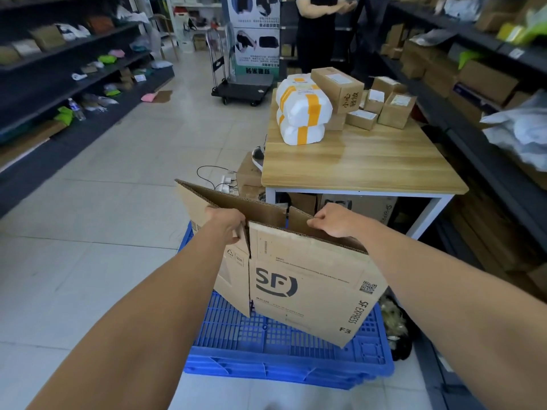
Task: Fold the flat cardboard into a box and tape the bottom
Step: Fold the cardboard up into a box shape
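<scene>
— So where's the brown printed corrugated cardboard box [307, 279]?
— Half-opened above the blue plastic slatted crate [284, 344]. Left hand [226, 223] pinches a flap; right hand [334, 220] curls over the top edge.

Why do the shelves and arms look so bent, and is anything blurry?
Head view: the wide lens bows the shelves and stretches both forearms; the cardboard, gripped by left hand and right hand, is sharp, its print readable; far parcels look soft; the wooden table carries a pale sheen.
</scene>
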Tool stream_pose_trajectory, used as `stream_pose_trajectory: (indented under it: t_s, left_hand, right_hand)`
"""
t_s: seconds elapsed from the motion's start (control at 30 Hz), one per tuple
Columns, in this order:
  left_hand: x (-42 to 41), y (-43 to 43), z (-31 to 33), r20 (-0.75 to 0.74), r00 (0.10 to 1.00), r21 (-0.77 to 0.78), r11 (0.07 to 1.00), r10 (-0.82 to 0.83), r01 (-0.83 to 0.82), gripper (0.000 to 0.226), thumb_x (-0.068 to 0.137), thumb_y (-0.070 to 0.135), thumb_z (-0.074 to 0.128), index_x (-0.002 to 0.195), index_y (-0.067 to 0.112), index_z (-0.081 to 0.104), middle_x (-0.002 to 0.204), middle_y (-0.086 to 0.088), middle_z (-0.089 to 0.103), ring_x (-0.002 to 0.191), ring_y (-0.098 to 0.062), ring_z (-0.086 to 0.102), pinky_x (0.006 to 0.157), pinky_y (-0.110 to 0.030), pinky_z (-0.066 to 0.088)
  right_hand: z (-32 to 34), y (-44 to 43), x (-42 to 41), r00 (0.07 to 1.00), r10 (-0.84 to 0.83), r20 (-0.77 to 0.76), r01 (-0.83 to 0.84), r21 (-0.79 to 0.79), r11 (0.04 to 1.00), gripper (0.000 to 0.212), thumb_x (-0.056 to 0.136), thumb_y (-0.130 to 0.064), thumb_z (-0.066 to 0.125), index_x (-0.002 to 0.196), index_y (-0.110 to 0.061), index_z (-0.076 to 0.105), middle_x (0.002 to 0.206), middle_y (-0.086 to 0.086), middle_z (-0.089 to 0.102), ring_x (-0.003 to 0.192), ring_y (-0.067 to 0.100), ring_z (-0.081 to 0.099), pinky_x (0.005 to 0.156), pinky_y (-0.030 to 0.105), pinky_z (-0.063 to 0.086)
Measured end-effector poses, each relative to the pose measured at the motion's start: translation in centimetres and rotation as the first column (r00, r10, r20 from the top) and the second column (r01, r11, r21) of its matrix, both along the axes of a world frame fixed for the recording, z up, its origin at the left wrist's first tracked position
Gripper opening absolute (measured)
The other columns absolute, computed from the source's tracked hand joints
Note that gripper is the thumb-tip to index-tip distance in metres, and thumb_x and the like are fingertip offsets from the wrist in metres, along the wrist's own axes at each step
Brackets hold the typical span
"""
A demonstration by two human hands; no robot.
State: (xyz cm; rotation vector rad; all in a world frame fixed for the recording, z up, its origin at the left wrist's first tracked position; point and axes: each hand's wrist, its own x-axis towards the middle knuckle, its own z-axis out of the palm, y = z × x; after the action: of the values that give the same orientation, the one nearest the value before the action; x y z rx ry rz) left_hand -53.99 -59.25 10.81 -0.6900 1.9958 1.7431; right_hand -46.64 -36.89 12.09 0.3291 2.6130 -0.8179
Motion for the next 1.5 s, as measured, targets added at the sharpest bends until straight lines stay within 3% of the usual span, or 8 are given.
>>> stream_pose_trajectory:
  t_s: [0.27, 0.43, 0.7, 0.9, 1.1, 1.23, 1.43, 1.5]
  left_hand:
    - [0.8, -1.4, 0.4, -0.002, 0.995, -0.140, 0.986, -0.097, 0.096, 0.059, 0.084, -0.014, 0.036, 0.133, 0.018, 0.031, 0.089, -0.015, 0.050, 0.089, -0.029, 0.057, 0.077, -0.045, 0.051]
    - [1.2, -0.9, 0.9, -0.107, 0.985, -0.100, 0.987, -0.134, 0.123, 0.052, 0.089, -0.009, 0.029, 0.128, 0.022, 0.045, 0.097, -0.015, 0.064, 0.070, -0.029, 0.064, 0.047, -0.034, 0.054]
    - [3.2, 1.0, -1.4, -0.223, 0.941, -0.252, 0.947, -0.255, 0.197, 0.055, 0.091, -0.009, 0.038, 0.139, 0.019, 0.040, 0.114, -0.014, 0.062, 0.095, -0.037, 0.064, 0.064, -0.039, 0.055]
    - [3.0, -0.1, -1.9, -0.174, 0.937, -0.321, 0.917, -0.302, 0.236, 0.051, 0.095, -0.005, 0.034, 0.138, 0.020, 0.042, 0.111, -0.012, 0.063, 0.088, -0.036, 0.066, 0.066, -0.042, 0.059]
    - [2.2, -0.6, -1.4, -0.217, 0.921, -0.417, 0.884, -0.324, 0.213, 0.051, 0.089, -0.010, 0.033, 0.130, 0.014, 0.052, 0.106, -0.015, 0.063, 0.086, -0.035, 0.064, 0.068, -0.037, 0.055]
    - [2.7, -0.5, -2.3, -0.186, 0.902, -0.453, 0.849, -0.389, 0.273, 0.052, 0.089, -0.010, 0.034, 0.132, 0.016, 0.047, 0.102, -0.012, 0.061, 0.087, -0.032, 0.063, 0.071, -0.039, 0.054]
    - [2.3, -0.4, -1.9, -0.182, 0.884, -0.489, 0.820, -0.430, 0.298, 0.050, 0.090, -0.010, 0.035, 0.133, 0.013, 0.043, 0.099, -0.012, 0.058, 0.080, -0.027, 0.059, 0.072, -0.039, 0.053]
    - [2.5, -0.4, -1.6, -0.130, 0.856, -0.518, 0.770, -0.501, 0.372, 0.055, 0.090, -0.012, 0.034, 0.138, 0.014, 0.033, 0.093, -0.012, 0.055, 0.075, -0.022, 0.056, 0.063, -0.033, 0.050]
  right_hand:
    - [0.1, 2.0, -0.5, 0.991, -0.103, -0.086, 0.106, 0.027, 0.994, 0.053, 0.098, -0.025, 0.048, 0.051, -0.015, 0.027, 0.051, 0.003, 0.023, 0.048, 0.019, 0.024, 0.051, 0.030, 0.020]
    - [1.4, 5.3, -0.4, 0.923, -0.294, -0.248, 0.321, 0.075, 0.944, 0.049, 0.099, -0.020, 0.042, 0.052, -0.007, 0.039, 0.056, 0.008, 0.040, 0.063, 0.026, 0.045, 0.052, 0.029, 0.032]
    - [0.0, 8.5, 1.5, 0.874, -0.443, -0.198, 0.447, -0.024, 0.894, 0.042, 0.101, -0.020, 0.041, 0.061, -0.013, 0.033, 0.062, 0.004, 0.039, 0.052, 0.017, 0.037, 0.045, 0.027, 0.026]
    - [0.6, 7.6, 2.1, 0.917, -0.398, -0.036, 0.397, -0.020, 0.918, 0.036, 0.096, -0.004, 0.042, 0.132, 0.005, 0.044, 0.088, 0.020, 0.055, 0.066, 0.030, 0.057, 0.054, 0.034, 0.050]
    - [0.9, 7.9, 1.3, 0.917, -0.375, -0.134, 0.390, 0.116, 0.913, 0.022, 0.094, -0.001, 0.041, 0.104, 0.006, 0.060, 0.109, 0.022, 0.064, 0.072, 0.032, 0.063, 0.057, 0.033, 0.053]
    - [-0.8, 8.1, 2.0, 0.911, -0.403, -0.083, 0.410, 0.089, 0.908, 0.039, 0.097, -0.004, 0.041, 0.136, 0.003, 0.042, 0.118, 0.023, 0.059, 0.080, 0.029, 0.060, 0.049, 0.028, 0.047]
    - [-1.3, 8.4, 1.2, 0.888, -0.431, -0.161, 0.453, 0.136, 0.881, 0.014, 0.091, 0.003, 0.042, 0.099, -0.004, 0.053, 0.085, 0.014, 0.054, 0.060, 0.020, 0.046, 0.044, 0.026, 0.032]
    - [-1.5, 8.7, 1.2, 0.871, -0.463, -0.164, 0.483, 0.124, 0.867, 0.023, 0.092, 0.002, 0.043, 0.112, 0.000, 0.054, 0.096, 0.018, 0.058, 0.070, 0.024, 0.051, 0.050, 0.028, 0.036]
